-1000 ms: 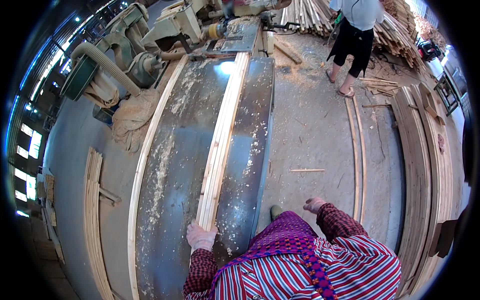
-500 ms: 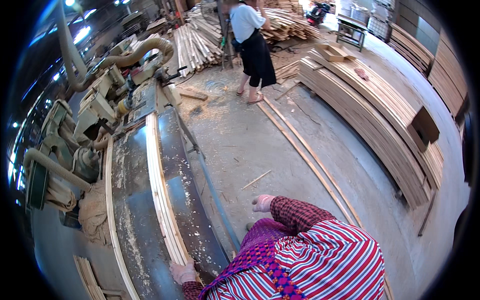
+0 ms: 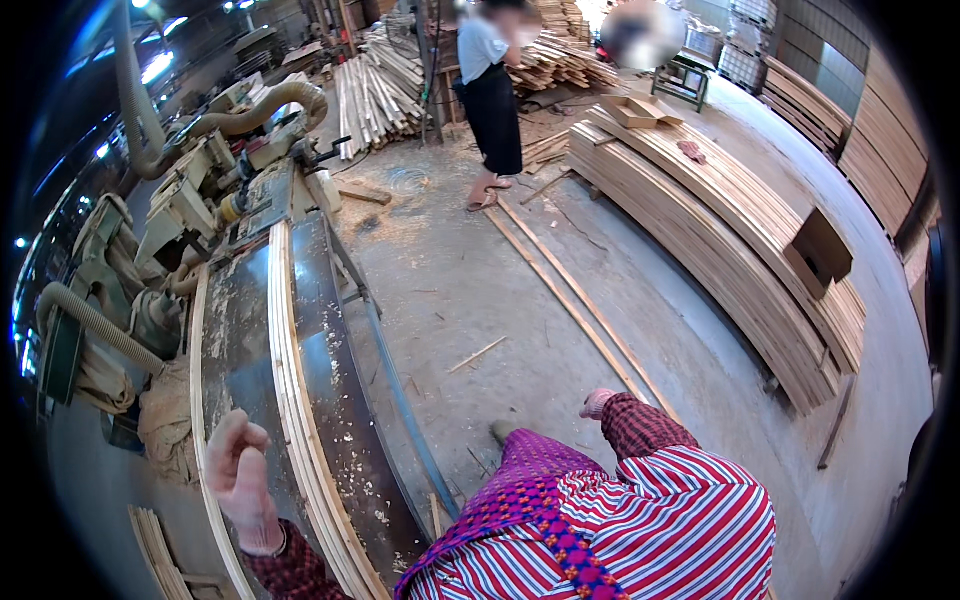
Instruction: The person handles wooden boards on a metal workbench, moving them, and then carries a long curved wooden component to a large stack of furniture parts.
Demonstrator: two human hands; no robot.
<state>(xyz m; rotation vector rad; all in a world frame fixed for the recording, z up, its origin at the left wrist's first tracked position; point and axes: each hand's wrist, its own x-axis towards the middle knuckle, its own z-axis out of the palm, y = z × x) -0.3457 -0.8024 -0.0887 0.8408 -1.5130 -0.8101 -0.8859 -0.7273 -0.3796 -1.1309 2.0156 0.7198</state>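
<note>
Your left hand is raised above the tabletop, its grip loosely curled, partly open and empty. Your right hand hangs beyond your purple apron; how far that grip is closed, I cannot tell, and nothing shows in it. The long wood strips lie side by side along the tabletop, just right of your left hand, their far ends at the machine. For good handling, I'd keep them flush and straight, with fingers clear of the machine.
</note>
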